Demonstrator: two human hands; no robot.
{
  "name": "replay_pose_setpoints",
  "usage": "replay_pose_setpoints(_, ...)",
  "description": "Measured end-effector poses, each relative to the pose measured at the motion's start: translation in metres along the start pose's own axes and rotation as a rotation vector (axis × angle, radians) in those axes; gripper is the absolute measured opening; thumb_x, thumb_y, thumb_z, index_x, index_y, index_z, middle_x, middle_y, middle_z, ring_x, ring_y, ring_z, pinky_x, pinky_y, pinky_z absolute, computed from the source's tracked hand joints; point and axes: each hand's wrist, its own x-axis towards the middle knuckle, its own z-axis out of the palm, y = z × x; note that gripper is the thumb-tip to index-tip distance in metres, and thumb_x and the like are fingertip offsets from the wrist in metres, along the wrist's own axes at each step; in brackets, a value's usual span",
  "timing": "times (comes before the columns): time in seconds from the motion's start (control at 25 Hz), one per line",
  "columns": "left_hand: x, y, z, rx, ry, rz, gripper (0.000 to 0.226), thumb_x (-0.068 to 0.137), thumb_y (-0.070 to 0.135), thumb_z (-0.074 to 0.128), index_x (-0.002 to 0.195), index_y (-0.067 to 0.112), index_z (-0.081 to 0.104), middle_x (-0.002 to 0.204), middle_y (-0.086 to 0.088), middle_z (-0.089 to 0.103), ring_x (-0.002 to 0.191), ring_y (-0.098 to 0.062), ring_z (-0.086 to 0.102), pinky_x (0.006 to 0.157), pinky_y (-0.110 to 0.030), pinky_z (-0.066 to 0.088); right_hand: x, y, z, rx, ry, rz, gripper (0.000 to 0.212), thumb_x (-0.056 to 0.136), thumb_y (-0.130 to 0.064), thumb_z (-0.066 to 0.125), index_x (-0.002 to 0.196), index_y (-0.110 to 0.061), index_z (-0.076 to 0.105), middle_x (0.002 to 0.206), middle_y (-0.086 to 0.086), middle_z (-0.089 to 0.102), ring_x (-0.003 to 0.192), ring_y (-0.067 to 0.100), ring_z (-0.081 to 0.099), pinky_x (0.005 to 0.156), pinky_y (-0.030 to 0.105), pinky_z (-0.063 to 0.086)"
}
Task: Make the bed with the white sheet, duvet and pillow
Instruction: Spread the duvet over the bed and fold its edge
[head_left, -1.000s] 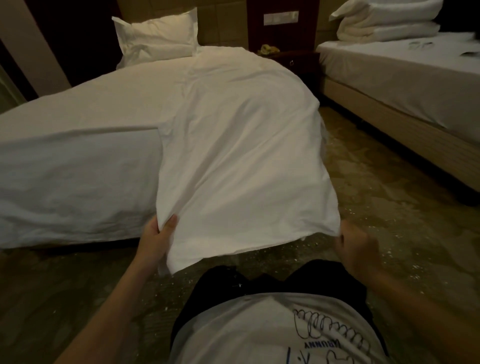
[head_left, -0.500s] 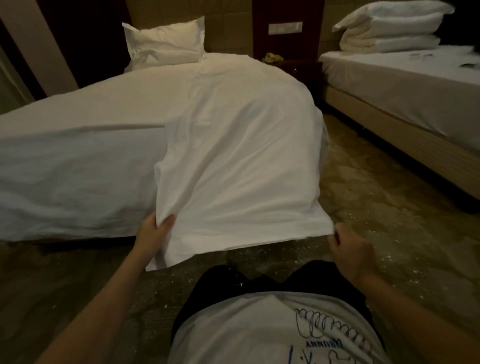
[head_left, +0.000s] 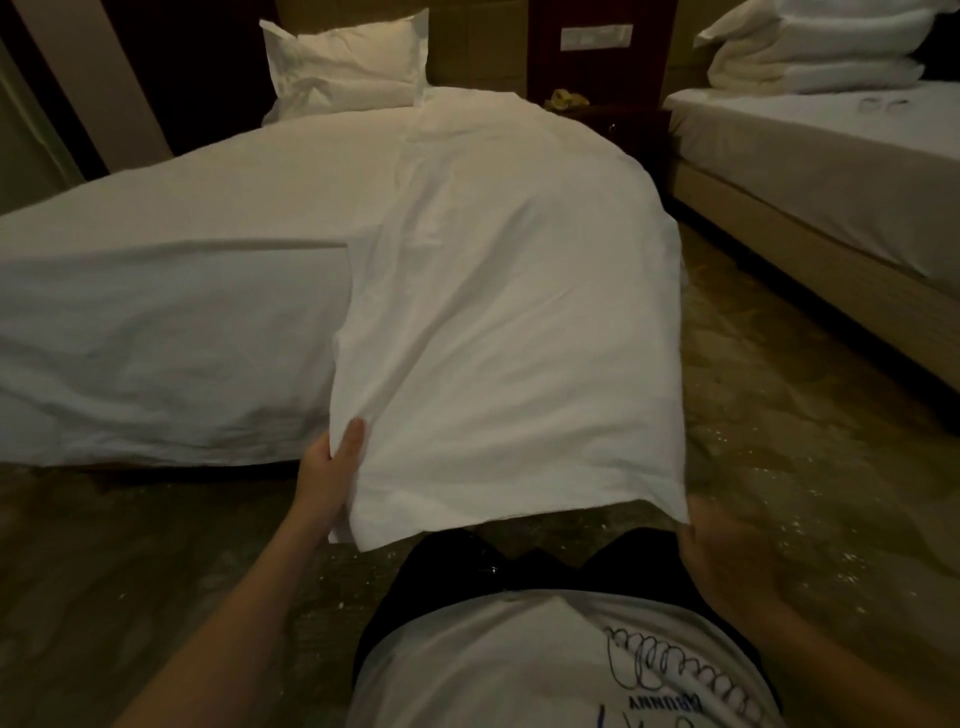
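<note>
Head view: left hand (head_left: 327, 478) pinches the duvet (head_left: 509, 312) corner; right hand (head_left: 727, 561) is blurred, grip unclear.

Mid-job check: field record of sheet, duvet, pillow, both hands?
sheet: spread flat, draping down the foot end
duvet: folded lengthwise on the sheet's right part, near end lifted past the foot
pillow: at the head end
left hand: grips duvet's near left corner, thumb on top
right hand: at near right corner, blurred; grip unclear
</note>
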Motion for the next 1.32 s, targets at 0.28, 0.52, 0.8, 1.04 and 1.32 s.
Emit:
replay_pose_setpoints(0.28, -0.025, 0.048, -0.024, 0.030, 0.177, 0.275, 0.038, 0.097, 0.030, 0.050, 0.120, 0.000, 0.056, 0.107, -0.011, 0.059, 0.099, -0.025, 0.057, 0.083, -0.036, 0.046, 0.009, -0.023, -0.075, 0.155, 0.332, -0.124, 0.030, 0.087, -0.012, 0.039, 0.061, -0.003, 0.049, 0.051, -0.005, 0.031, 0.039, 0.003, 0.019, 0.047, 0.007, 0.017)
replay_pose_setpoints(0.52, -0.022, 0.008, -0.030, 0.309, 0.175, 0.105, 0.042, 0.098, 0.030, 0.049, 0.116, -0.007, 0.057, 0.092, -0.010, 0.058, 0.096, -0.031, 0.055, 0.077, -0.033, 0.040, -0.013, -0.007, -0.042, 0.077, 0.159, -0.261, 0.054, 0.103, -0.031, 0.022, 0.066, -0.006, 0.053, 0.048, 0.004, 0.044, 0.032, 0.017, 0.036, 0.034, 0.018, 0.029)
replay_pose_setpoints(0.8, 0.013, -0.040, -0.021, 0.378, -0.010, -0.076, 0.036, 0.095, 0.038, 0.053, 0.114, 0.008, 0.057, 0.111, -0.013, 0.061, 0.096, -0.027, 0.057, 0.088, -0.044, 0.048, -0.004, 0.028, 0.015, -0.141, -0.074, -0.250, 0.035, 0.084, -0.025, 0.037, 0.083, -0.004, 0.065, 0.062, 0.007, 0.059, 0.039, 0.019, 0.052, 0.031, 0.026, 0.036)
replay_pose_setpoints(1.04, 0.030, -0.045, 0.004, 0.700, 0.126, -0.065, 0.054, 0.089, 0.032, 0.062, 0.132, 0.015, 0.035, 0.134, -0.008, 0.036, 0.119, -0.033, 0.044, 0.101, -0.051, 0.031, 0.025, 0.013, 0.011, -0.035, -0.224, 0.247, 0.022, 0.085, 0.001, 0.048, 0.105, 0.001, 0.055, 0.090, 0.020, 0.060, 0.072, 0.030, 0.055, 0.059, 0.031, 0.038)
replay_pose_setpoints(1.32, 0.072, 0.026, 0.088, 0.843, 0.187, 0.802, 0.040, 0.086, 0.035, 0.049, 0.125, 0.022, 0.045, 0.138, -0.007, 0.044, 0.124, -0.021, 0.037, 0.098, -0.045, 0.032, 0.156, -0.057, 0.006, -0.006, 0.085, -0.127, 0.038, 0.092, -0.030, 0.039, 0.118, -0.007, 0.052, 0.121, 0.017, 0.055, 0.114, 0.028, 0.045, 0.099, 0.041, 0.036)
